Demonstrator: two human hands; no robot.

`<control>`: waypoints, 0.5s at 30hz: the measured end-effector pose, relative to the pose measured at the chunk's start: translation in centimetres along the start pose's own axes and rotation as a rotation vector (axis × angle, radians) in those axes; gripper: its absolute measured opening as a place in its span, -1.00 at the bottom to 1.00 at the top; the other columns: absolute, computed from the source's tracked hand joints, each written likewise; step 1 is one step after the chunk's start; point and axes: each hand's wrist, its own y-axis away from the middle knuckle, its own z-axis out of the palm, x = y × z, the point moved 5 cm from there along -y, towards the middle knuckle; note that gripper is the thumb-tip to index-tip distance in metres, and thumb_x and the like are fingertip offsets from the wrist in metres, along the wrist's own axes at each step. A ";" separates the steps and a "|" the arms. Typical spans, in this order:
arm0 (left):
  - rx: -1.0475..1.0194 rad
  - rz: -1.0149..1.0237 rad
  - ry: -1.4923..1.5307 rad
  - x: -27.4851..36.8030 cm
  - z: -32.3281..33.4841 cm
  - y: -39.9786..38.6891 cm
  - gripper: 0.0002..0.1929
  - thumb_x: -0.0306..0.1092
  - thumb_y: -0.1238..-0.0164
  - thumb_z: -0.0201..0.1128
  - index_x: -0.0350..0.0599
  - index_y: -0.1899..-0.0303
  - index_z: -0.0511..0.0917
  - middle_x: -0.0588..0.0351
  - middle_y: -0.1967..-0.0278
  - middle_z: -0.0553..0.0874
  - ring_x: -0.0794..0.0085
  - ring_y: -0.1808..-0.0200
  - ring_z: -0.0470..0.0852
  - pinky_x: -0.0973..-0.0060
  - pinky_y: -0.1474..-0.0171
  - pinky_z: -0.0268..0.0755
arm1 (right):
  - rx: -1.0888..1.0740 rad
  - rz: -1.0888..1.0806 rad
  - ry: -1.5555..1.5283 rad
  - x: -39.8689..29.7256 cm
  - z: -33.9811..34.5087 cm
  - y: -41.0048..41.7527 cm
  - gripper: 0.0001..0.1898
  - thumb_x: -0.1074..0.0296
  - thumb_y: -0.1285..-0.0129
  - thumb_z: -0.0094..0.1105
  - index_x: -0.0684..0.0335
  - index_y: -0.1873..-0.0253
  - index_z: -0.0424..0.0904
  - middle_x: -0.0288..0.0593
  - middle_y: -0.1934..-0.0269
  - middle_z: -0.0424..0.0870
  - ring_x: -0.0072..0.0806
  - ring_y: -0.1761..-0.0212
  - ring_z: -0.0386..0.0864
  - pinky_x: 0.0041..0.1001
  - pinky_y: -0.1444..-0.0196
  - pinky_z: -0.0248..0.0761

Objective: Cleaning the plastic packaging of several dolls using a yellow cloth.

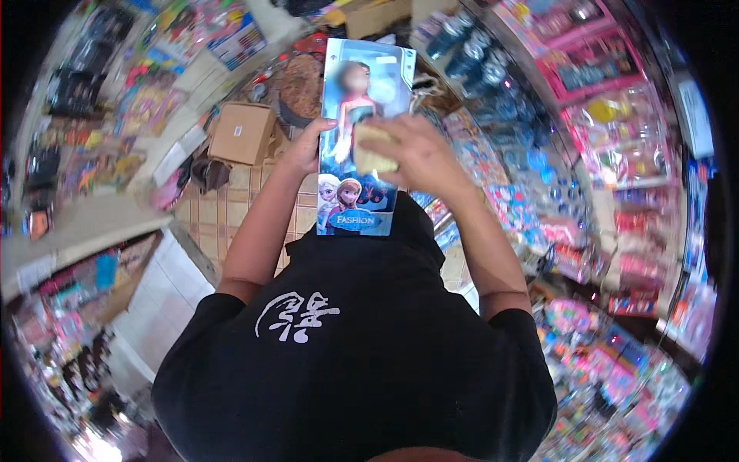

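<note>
Upright in front of my chest is a tall blue doll box (369, 182) with a clear front window and cartoon figures printed near its bottom. Behind the window stands a doll (358, 107) in a dark dress, its lower part partly covered. My left hand (310, 144) grips the box by its left edge, thumb on the front. Pale yellow cloth or sponge (374, 151) lies under the fingers of my right hand (421, 151), pressed against the window. That hand is slightly blurred.
On the tiled floor (231, 211) beyond my left arm stands a brown cardboard box (239, 133). Shelves of packaged toys (618, 133) curve along the right. More colourful goods (612, 369) crowd the lower right, and a shelf of packets (138, 107) lines the left.
</note>
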 end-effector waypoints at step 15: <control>0.242 0.202 0.202 4.2 -2.1 -4.2 -0.34 0.00 -0.39 0.30 -0.24 -0.39 0.49 -0.16 -0.16 0.75 0.14 -0.10 0.81 0.17 -0.21 0.71 | -0.220 -0.309 -0.232 6.3 3.5 -5.8 -0.34 0.30 0.09 0.62 -0.03 -0.24 0.70 -0.22 -0.29 0.66 -0.21 -0.18 0.62 -0.13 -0.29 0.46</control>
